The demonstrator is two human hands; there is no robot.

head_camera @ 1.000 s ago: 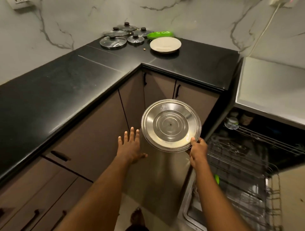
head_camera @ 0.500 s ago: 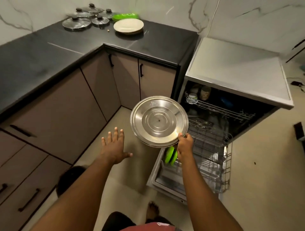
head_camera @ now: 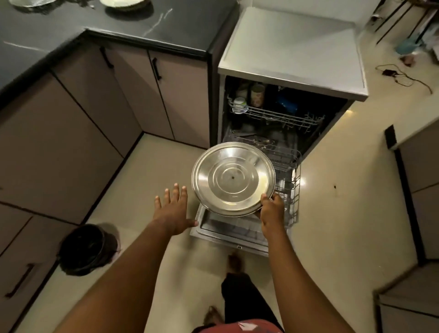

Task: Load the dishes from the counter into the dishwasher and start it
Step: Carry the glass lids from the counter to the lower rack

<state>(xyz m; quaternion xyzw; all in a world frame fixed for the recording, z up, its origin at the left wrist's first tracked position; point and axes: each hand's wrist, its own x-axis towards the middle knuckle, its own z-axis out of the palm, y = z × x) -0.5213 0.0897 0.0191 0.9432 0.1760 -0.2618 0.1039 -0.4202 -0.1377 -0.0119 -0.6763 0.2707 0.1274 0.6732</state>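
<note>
The right hand (head_camera: 272, 211) pinches the lower right rim of a round steel plate (head_camera: 233, 179), thumb on top, holding it tilted with its ringed face up toward the camera above the pulled-out lower rack (head_camera: 291, 187) of the open dishwasher (head_camera: 292, 57). The left hand (head_camera: 173, 211) hovers just beside the plate, fingers spread and straight, holding nothing. A cream plate (head_camera: 121, 2) sits well apart on the black counter (head_camera: 133, 26).

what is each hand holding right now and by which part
The right hand grips the steel plate by its lower right rim; the left hand holds nothing.
</note>
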